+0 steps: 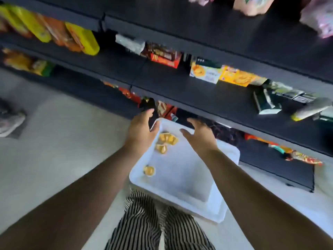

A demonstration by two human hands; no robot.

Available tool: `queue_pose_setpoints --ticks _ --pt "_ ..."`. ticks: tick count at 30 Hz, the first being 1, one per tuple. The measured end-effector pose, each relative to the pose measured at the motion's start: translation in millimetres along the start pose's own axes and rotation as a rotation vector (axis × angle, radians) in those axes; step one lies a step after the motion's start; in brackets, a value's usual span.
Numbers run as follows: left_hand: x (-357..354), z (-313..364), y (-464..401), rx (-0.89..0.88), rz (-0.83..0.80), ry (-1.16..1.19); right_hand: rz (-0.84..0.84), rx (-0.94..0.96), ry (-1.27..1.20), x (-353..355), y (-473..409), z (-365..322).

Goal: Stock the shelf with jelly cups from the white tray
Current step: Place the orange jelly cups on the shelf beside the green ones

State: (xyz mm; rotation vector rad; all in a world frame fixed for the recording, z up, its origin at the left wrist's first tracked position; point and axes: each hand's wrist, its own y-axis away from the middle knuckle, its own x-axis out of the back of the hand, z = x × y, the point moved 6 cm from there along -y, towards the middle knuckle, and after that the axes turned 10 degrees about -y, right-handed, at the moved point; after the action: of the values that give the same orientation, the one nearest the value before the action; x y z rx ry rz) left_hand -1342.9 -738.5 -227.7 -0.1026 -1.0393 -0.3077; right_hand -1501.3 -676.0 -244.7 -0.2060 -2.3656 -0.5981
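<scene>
A shallow white rectangular plastic tray (pixel 182 179) lies on the pale floor below the black metal shelf (pixel 207 98). About 4 small yellow jelly cups (pixel 164 141) sit in it, though blur hides the exact count. The left hand (pixel 141 131) and right hand (pixel 201 135) hover above, fingers spread, holding nothing.

Bare white tray (pixel 182 177) floor right of jelly cups (pixel 164 141); shelf (pixel 207 98) edge overhead.

hands (pixel 171 134) empty over white tray (pixel 187 179) | jelly cups (pixel 164 141) inside
</scene>
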Motion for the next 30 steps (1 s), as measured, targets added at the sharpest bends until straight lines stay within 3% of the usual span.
queue_pose_setpoints --ticks 6,11,17,21,25,30 --pt "-126.2 -118.4 52.8 0.454 -0.413 -0.029 -0.21 -0.26 -0.026 -132.7 -18.7 95.6" --pt "-212.3 -180.8 83.1 0.708 -0.671 -0.129 -0.221 -0.413 -0.107 -213.0 -49.8 148.7" --pt "-268.7 -206.5 75.2 0.614 -0.662 -0.114 -0.095 -0.488 -0.216 -268.3 -101.6 181.0" --pt "-295.2 -219.0 71.9 0.511 -0.745 -0.239 -0.049 -0.51 -0.321 -295.0 -123.7 191.4" --pt "-306.3 -216.1 67.7 0.364 -0.683 -0.326 -0.024 -0.511 -0.411 -302.8 -132.8 196.7" --pt "-286.4 -217.6 60.7 0.424 -0.596 -0.161 0.002 -0.624 -0.664 -287.5 -103.0 210.9"
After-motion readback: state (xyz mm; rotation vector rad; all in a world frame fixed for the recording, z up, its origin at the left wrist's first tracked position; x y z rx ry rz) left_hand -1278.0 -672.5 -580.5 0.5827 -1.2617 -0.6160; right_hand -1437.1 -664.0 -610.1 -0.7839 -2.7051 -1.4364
